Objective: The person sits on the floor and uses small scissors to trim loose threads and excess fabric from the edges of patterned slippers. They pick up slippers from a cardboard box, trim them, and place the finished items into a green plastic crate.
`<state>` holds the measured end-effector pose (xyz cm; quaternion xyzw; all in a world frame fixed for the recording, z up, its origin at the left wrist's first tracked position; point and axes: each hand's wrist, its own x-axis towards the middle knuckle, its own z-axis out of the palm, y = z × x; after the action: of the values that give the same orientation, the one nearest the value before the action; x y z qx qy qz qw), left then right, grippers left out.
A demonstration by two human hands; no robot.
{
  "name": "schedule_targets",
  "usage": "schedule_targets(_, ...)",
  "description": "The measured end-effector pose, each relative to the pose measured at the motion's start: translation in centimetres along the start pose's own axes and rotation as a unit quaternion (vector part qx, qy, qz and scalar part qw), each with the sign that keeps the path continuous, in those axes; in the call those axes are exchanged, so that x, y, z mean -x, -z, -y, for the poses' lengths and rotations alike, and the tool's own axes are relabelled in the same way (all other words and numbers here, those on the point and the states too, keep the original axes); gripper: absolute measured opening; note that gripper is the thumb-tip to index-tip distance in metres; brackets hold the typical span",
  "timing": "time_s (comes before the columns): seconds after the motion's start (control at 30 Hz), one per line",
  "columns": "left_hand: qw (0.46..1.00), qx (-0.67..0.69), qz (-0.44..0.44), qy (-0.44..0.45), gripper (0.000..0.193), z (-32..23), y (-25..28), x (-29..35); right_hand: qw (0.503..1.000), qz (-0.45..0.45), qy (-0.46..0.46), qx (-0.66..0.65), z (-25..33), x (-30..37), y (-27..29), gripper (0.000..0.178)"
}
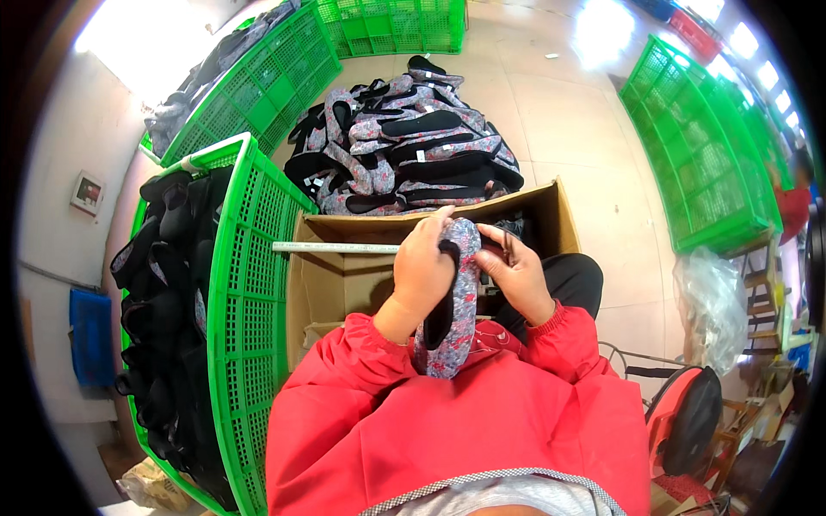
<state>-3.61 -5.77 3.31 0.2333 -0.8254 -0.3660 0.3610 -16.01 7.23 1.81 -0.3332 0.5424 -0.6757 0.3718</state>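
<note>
Upright in front of my chest is a grey floral slipper (465, 292) with red flecks and a black lining. My left hand (422, 273) is closed on its left side near the upper end, fingertips partly hidden behind it. From the right, my right hand (521, 275) pinches the slipper's upper edge between thumb and fingers. An open cardboard box (311, 297) stands just beyond and below my hands. Across the box lies a thin pale bar (335, 247). Dark items inside the box are too covered to make out.
A large heap of similar floral slippers (413, 146) lies on the floor past the box. At my left, a green crate (249, 344) holds many black slippers (168, 292). More green crates (701, 142) stand right and behind. Clear plastic bags (714, 305) and a round red-and-black seat (684, 417) are at right.
</note>
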Motion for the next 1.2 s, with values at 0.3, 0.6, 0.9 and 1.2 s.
schedule_targets(0.3, 0.826, 0.51, 0.028, 0.239, 0.039, 1.5, 0.3, 1.2, 0.992, -0.12, -0.018, 0.017, -0.3, -0.5, 1.4, 0.008)
schedule_targets(0.6, 0.884, 0.417, 0.042, 0.207, 0.036, 1.4, -0.5, 1.1, 1.0, -0.016, 0.017, -0.003, -0.1, -0.5, 0.7, 0.033)
schedule_targets(0.9, 0.939, 0.304, 0.041, 0.154, 0.037, 1.5, -0.8, 0.9, 0.998, -0.036, 0.009, -0.058, -1.9, -1.3, 0.5, 0.013)
schedule_targets(1.2, 0.977, 0.173, 0.03, 0.122, 0.049, 3.6, -1.2, 0.9, 0.983, -0.088, 0.038, -0.159, 0.0, -2.0, 2.1, 0.009)
